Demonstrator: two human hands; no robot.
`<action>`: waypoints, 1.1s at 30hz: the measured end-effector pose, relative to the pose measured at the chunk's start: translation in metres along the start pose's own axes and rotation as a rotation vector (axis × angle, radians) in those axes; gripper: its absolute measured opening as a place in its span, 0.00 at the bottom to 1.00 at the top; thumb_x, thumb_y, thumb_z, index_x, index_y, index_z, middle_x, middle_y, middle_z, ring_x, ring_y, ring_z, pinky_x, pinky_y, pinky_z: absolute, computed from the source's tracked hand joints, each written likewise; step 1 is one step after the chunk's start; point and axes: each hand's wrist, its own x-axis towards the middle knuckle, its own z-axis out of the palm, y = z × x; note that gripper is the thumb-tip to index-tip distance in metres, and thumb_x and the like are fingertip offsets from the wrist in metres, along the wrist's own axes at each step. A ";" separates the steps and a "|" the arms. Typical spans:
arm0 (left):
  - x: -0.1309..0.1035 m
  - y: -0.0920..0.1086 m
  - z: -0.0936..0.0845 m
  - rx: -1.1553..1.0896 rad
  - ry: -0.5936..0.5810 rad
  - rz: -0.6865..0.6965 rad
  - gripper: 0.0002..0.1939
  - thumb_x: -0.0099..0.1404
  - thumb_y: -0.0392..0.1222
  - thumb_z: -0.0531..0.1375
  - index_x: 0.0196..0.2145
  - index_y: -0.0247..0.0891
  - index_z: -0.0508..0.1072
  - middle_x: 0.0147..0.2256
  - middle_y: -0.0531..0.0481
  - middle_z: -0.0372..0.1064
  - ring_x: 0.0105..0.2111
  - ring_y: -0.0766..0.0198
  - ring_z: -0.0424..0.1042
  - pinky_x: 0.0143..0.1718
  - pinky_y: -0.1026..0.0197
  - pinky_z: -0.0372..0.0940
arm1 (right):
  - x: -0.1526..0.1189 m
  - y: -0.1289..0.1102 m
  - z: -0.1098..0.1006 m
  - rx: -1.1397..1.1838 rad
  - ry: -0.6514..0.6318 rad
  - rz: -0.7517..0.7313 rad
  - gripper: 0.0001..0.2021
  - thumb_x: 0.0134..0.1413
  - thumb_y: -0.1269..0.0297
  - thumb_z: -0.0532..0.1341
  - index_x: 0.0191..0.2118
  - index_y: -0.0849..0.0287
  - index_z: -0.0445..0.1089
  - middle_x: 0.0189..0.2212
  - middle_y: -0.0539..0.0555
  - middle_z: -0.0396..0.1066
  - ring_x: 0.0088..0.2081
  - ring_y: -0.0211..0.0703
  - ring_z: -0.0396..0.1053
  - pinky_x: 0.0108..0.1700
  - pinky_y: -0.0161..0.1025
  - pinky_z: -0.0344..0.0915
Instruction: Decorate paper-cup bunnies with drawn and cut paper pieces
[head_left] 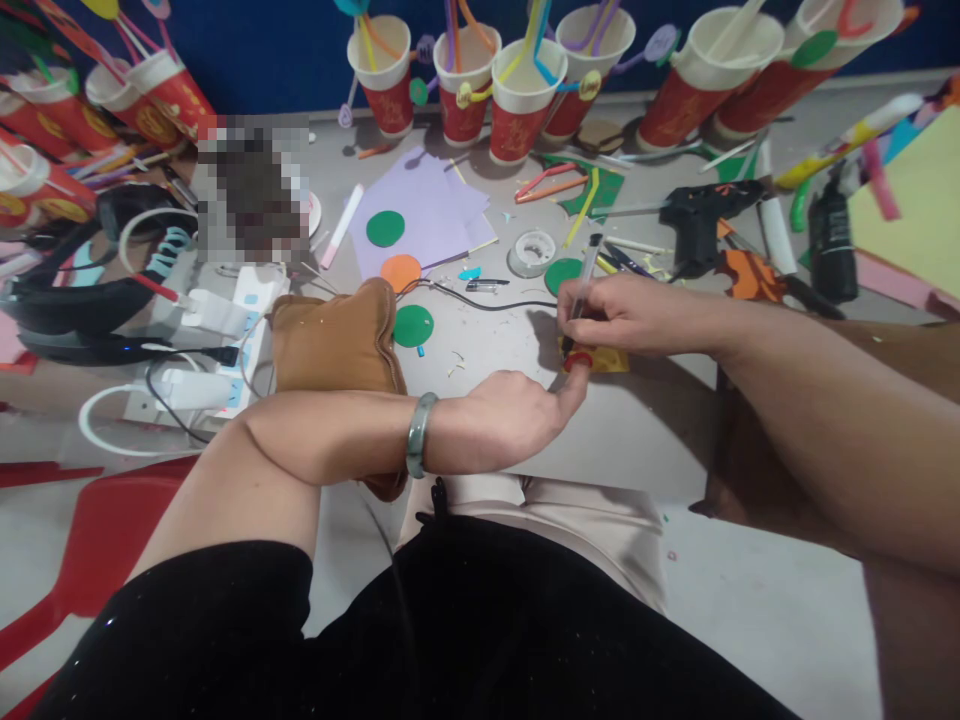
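Observation:
My right hand (611, 312) is closed around a clear pen (587, 268), its dark tip pointing down at a small red round piece (578, 360). That piece lies on a yellow sheet (611, 360) at the table's front part. With a fingertip, my left hand (517, 415) presses on the edge of the red piece; its other fingers are curled in, and whether anything is inside them is hidden. Just behind my right hand lies a green paper circle (562, 275). A roll of clear tape (532, 253) sits behind and left of it.
Red-and-white paper cups (519, 125) with coloured straws line the back. A black glue gun (694, 225) lies right. Purple paper (427, 215) and green circles (413, 326) are left of centre. A brown pouch (337, 340), a power strip (251, 335) and cables are farther left.

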 end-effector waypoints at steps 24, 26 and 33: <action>0.001 0.001 0.001 0.083 0.042 0.012 0.44 0.76 0.29 0.56 0.83 0.29 0.44 0.32 0.45 0.79 0.29 0.58 0.78 0.34 0.59 0.67 | -0.006 -0.005 -0.006 -0.002 0.059 -0.002 0.03 0.55 0.65 0.62 0.32 0.53 0.67 0.22 0.49 0.70 0.27 0.42 0.64 0.33 0.40 0.58; 0.001 0.001 0.002 0.092 0.054 0.016 0.43 0.76 0.29 0.55 0.83 0.29 0.45 0.33 0.44 0.80 0.29 0.58 0.78 0.34 0.59 0.67 | -0.008 -0.004 -0.004 0.021 0.077 0.039 0.03 0.54 0.64 0.62 0.34 0.53 0.67 0.22 0.49 0.71 0.26 0.42 0.64 0.32 0.41 0.57; 0.002 -0.001 0.007 0.132 0.091 0.040 0.43 0.74 0.27 0.55 0.82 0.24 0.46 0.32 0.44 0.80 0.30 0.57 0.80 0.35 0.58 0.69 | -0.014 0.015 0.004 0.080 0.139 0.093 0.05 0.55 0.64 0.64 0.36 0.52 0.66 0.23 0.49 0.74 0.26 0.44 0.67 0.32 0.41 0.59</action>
